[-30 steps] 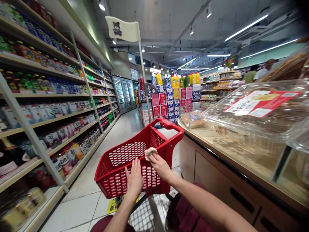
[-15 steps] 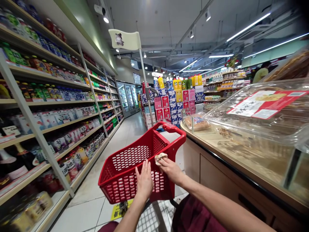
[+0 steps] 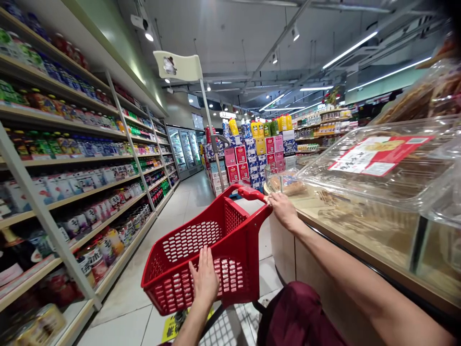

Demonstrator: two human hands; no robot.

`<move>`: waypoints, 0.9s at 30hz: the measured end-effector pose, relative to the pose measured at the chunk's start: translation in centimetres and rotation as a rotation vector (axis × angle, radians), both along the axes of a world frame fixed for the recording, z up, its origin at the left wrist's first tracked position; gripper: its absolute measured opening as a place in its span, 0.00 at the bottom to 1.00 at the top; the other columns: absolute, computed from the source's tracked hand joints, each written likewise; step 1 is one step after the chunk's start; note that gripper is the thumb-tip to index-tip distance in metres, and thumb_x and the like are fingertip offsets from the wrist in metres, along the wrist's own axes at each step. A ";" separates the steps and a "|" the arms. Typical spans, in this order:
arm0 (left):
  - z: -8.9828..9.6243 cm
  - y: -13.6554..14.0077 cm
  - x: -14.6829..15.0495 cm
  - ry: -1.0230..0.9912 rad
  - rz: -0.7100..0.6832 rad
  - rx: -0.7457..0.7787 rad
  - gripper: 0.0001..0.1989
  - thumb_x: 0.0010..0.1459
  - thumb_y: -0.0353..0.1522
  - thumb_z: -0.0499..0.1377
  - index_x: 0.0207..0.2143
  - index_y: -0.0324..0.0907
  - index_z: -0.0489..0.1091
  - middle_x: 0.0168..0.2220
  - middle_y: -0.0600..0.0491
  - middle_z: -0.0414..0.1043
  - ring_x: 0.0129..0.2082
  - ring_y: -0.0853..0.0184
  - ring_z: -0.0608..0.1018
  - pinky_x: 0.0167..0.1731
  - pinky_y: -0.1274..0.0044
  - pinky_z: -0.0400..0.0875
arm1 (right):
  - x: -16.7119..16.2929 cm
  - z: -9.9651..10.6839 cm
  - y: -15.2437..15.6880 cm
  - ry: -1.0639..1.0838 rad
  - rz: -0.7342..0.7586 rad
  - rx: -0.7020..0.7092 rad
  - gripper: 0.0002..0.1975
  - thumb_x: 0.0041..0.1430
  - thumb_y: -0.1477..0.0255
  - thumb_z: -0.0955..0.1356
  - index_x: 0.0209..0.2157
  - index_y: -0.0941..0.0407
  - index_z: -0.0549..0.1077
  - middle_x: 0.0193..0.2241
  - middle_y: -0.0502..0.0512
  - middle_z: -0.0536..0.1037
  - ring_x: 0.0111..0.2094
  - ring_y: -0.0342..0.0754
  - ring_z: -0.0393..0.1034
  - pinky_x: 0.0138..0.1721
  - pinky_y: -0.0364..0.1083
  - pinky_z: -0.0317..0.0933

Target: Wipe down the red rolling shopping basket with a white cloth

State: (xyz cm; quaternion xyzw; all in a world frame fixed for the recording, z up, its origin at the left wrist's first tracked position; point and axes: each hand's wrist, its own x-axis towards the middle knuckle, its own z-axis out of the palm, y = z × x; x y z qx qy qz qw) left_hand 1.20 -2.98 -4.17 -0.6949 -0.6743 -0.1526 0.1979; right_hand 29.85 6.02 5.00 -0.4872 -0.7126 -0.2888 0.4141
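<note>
Head view. Red plastic shopping cart with perforated walls is standing on pale floor tiles. Left hand is lying against the cart's near wall, fingers straightened and released. Right hand is meeting the near end of the cart's smooth red handle, fingers bending over it, apparently clasping a whitish crumpled cloth; only a sliver is showing. Cream flag-shaped sign is rising on a pole beyond the cart. Pink, red and blue cartons are standing stacked behind it; beige bottle-filled shelving is running along its left, wooden counter along its right.
</note>
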 end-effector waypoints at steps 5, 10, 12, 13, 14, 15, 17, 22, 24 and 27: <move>0.0 0.1 1.1 0.022 -0.052 0.024 0.34 0.47 0.20 0.43 0.59 0.35 0.48 0.62 0.45 0.45 0.61 0.62 0.50 0.57 0.55 0.41 | -4.5 -2.8 -0.9 -0.079 0.116 0.005 0.15 0.60 0.79 0.57 0.39 0.57 0.74 0.45 0.57 0.73 0.48 0.46 0.63 0.51 0.46 0.56; 0.5 -0.2 1.6 0.045 -0.052 -0.015 0.35 0.45 0.19 0.43 0.59 0.37 0.48 0.62 0.46 0.46 0.61 0.62 0.51 0.57 0.55 0.42 | -3.0 -1.6 -0.1 0.071 0.091 -0.101 0.15 0.58 0.81 0.59 0.40 0.56 0.74 0.48 0.57 0.71 0.51 0.50 0.61 0.53 0.54 0.53; 0.6 -0.2 1.8 0.031 -0.048 -0.021 0.35 0.45 0.20 0.44 0.59 0.36 0.47 0.62 0.45 0.45 0.61 0.61 0.50 0.57 0.54 0.42 | -1.5 -0.7 0.1 0.157 0.024 -0.119 0.16 0.57 0.81 0.57 0.40 0.58 0.73 0.49 0.61 0.70 0.52 0.53 0.60 0.52 0.56 0.52; 0.6 -0.2 1.9 0.020 -0.039 -0.022 0.35 0.46 0.21 0.45 0.59 0.36 0.47 0.62 0.45 0.45 0.62 0.60 0.50 0.57 0.53 0.42 | -1.5 -0.5 0.1 0.160 0.029 -0.124 0.16 0.57 0.81 0.57 0.40 0.58 0.73 0.48 0.62 0.70 0.51 0.53 0.60 0.52 0.55 0.53; 0.5 -0.2 2.0 0.011 -0.030 -0.022 0.35 0.46 0.22 0.45 0.59 0.36 0.46 0.62 0.45 0.45 0.62 0.60 0.49 0.56 0.53 0.42 | -2.2 -0.6 -0.2 0.127 0.071 -0.136 0.16 0.56 0.81 0.58 0.39 0.58 0.74 0.47 0.61 0.71 0.50 0.51 0.61 0.51 0.53 0.54; 0.5 -0.1 2.0 0.008 -0.024 -0.023 0.35 0.46 0.22 0.45 0.59 0.35 0.46 0.62 0.45 0.44 0.62 0.60 0.49 0.56 0.53 0.42 | -3.3 -0.9 -0.6 0.067 0.140 -0.159 0.15 0.56 0.80 0.59 0.39 0.56 0.74 0.46 0.58 0.72 0.49 0.49 0.62 0.52 0.51 0.54; 0.4 -0.1 1.8 0.022 -0.027 -0.026 0.35 0.46 0.22 0.45 0.60 0.36 0.46 0.62 0.45 0.44 0.62 0.60 0.48 0.57 0.53 0.41 | -6.2 -1.5 -1.5 -0.077 0.282 -0.230 0.15 0.56 0.80 0.60 0.41 0.54 0.73 0.45 0.53 0.73 0.48 0.46 0.63 0.53 0.48 0.53; 0.4 -0.2 1.1 0.055 -0.062 -0.052 0.34 0.46 0.22 0.44 0.59 0.37 0.47 0.62 0.47 0.45 0.61 0.60 0.50 0.56 0.52 0.42 | -6.5 -0.4 -2.2 -0.063 0.113 -0.381 0.15 0.56 0.75 0.61 0.45 0.53 0.71 0.54 0.56 0.65 0.56 0.58 0.51 0.53 0.63 0.43; 0.3 -0.1 1.1 0.050 -0.065 -0.039 0.34 0.46 0.22 0.44 0.59 0.37 0.47 0.62 0.47 0.45 0.61 0.59 0.50 0.56 0.52 0.43 | -4.6 0.6 -1.8 -0.012 0.035 -0.403 0.14 0.57 0.74 0.61 0.42 0.54 0.72 0.54 0.58 0.63 0.56 0.60 0.52 0.51 0.63 0.46; 0.1 -0.2 1.4 0.031 -0.058 -0.024 0.35 0.45 0.22 0.44 0.59 0.37 0.47 0.62 0.47 0.45 0.62 0.60 0.50 0.56 0.52 0.44 | -4.5 0.4 -1.8 -0.030 0.109 -0.363 0.14 0.57 0.75 0.60 0.42 0.56 0.72 0.51 0.60 0.66 0.52 0.54 0.58 0.50 0.55 0.52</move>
